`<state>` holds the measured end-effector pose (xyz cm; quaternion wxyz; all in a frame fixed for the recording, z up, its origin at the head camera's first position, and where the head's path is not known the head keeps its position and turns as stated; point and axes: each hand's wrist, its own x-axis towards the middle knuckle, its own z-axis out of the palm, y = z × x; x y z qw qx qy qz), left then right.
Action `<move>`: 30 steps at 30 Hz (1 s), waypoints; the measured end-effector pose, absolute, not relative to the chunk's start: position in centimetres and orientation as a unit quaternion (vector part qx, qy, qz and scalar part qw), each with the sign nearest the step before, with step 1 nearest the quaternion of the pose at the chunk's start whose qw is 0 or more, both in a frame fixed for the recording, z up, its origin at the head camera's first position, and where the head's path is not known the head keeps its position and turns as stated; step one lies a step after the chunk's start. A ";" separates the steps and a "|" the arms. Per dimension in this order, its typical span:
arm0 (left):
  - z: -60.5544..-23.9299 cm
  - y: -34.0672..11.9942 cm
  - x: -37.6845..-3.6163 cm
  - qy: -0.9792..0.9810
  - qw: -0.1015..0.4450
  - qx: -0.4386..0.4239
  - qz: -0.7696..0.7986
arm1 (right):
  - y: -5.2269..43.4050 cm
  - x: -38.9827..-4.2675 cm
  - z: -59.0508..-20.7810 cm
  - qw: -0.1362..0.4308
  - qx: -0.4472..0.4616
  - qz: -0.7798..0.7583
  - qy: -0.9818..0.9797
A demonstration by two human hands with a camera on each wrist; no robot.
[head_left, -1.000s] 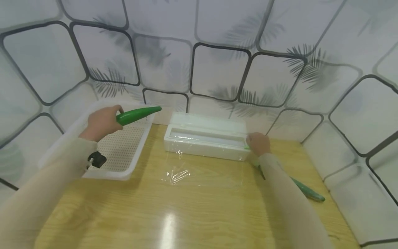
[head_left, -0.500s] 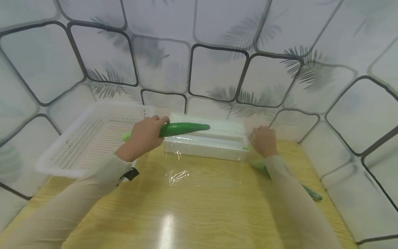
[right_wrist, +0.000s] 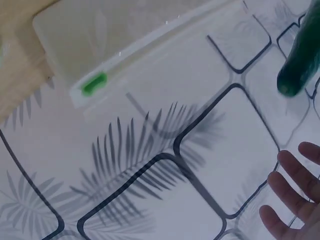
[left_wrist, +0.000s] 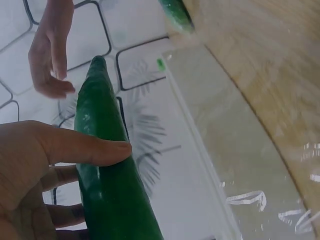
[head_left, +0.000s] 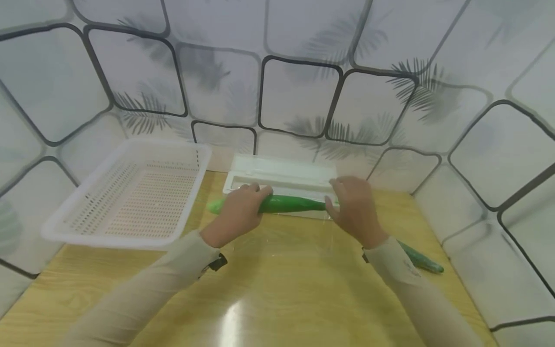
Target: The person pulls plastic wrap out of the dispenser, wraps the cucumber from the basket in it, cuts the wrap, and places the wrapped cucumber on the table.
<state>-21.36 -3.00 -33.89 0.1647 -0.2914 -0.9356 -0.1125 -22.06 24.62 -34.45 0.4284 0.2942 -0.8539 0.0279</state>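
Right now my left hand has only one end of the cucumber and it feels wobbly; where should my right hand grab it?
Grip the cucumber near its free right end, right hand coming from above. It lies level, left hand gripping its left part.

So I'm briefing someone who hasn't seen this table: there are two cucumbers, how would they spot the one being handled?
Start at the white perforated basket on the left of the wooden table, then look right to the white film dispenser box by the wall. The cucumber lies lengthwise before that box, gripped by the left hand, right hand by its tip. The other cucumber lies alone by the right edge.
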 end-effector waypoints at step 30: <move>-41.2 -6.8 -24.6 -0.918 -0.042 -0.350 -0.181 | 24.0 -21.6 -43.1 0.113 0.359 0.082 -0.923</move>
